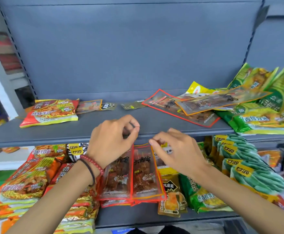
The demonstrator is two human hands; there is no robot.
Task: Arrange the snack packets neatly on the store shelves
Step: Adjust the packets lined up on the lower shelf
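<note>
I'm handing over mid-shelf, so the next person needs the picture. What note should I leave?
Left hand: fingers curled, thumb meeting forefinger, over the red-edged skewer packets on the lower shelf; whether it pinches one is unclear.
Right hand: beside it, over the same packets, hold unclear too.
Done: lower shelf looks stocked in rows.
Left: on the upper shelf, loose skewer packets lie crossed, green packs are heaped at right, a noodle pack lies at left, small packets at the back.
</note>
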